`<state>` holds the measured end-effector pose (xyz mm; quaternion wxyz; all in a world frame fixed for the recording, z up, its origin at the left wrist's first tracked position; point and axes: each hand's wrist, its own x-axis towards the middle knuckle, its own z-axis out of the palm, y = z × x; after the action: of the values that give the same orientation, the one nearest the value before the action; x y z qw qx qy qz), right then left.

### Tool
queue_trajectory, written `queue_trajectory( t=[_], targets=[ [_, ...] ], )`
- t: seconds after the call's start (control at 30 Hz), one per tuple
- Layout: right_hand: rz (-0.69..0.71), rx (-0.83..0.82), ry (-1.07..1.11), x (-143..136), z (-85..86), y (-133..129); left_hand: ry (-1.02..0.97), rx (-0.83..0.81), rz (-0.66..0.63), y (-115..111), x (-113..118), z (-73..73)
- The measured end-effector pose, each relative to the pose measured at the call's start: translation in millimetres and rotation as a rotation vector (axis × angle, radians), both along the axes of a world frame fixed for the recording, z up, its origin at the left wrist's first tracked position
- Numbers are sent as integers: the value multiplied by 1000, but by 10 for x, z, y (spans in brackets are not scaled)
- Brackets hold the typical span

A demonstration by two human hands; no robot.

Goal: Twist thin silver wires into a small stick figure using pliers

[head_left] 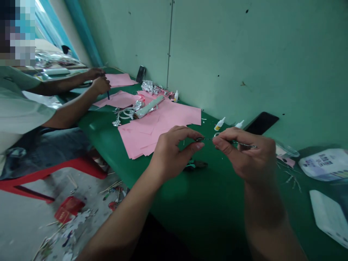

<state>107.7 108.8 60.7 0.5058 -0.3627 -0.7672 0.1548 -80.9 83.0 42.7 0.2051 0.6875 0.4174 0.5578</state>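
Between my two hands stretches a thin, dark, twisted wire (208,139). My left hand (174,148) pinches its left end, where a small dark piece shows at the thumb and fingertip. The other end passes through the fingers of my right hand (244,148), closed on it in a pinch, and a twisted silvery length sticks out beyond them. Both hands are raised above the green table (214,206). Partly hidden behind my left hand, a pair of pliers (199,164) with teal handles lies on the table.
Pink sheets (176,116) with a foil roll (149,107) lie to the left. Small glue bottles (219,124) and a dark phone (261,123) are by the wall. A white packet (323,165) and white device (327,215) lie right. A co-worker (24,105) sits left; scraps litter the floor.
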Motion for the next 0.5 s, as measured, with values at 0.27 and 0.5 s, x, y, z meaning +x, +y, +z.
queue_trajectory(
  t=[0.27,0.5],
  targets=[
    [-36,-419,179,-19,12,-7,191,377,100,102,9,-61],
    [281,-824,435,-10,-7,90,436,680,238,242,27,-117]
  ],
)
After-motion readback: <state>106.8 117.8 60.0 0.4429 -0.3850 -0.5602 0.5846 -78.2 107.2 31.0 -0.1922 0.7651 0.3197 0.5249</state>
